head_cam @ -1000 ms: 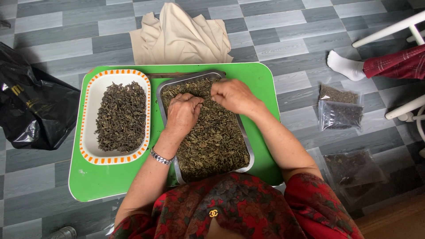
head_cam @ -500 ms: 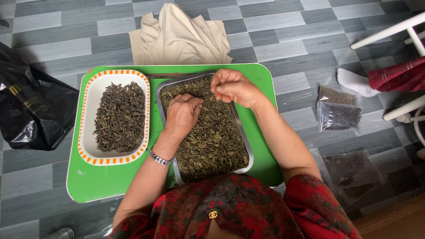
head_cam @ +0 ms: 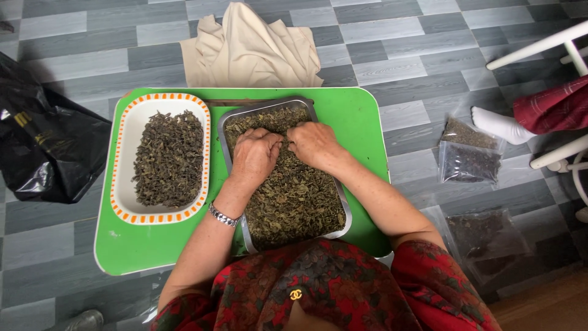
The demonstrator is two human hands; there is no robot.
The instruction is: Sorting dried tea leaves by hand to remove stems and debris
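Note:
A metal tray filled with dried green leaves sits on a low green table. My left hand rests knuckles-up on the leaves in the tray's far half, fingers curled into them. My right hand lies right beside it, fingers bent down into the same leaves. To the left stands a white dish with an orange-patterned rim, holding a darker pile of dried leaves. A silver bracelet is on my left wrist.
A beige cloth lies on the grey floor behind the table. A black plastic bag sits at left. Clear bags of dried leaves lie at right, near another person's socked foot and white chair legs.
My right hand, lifted with pinched fingers half a second ago, has come down onto the leaves beside my left hand. The other person's foot has shifted right.

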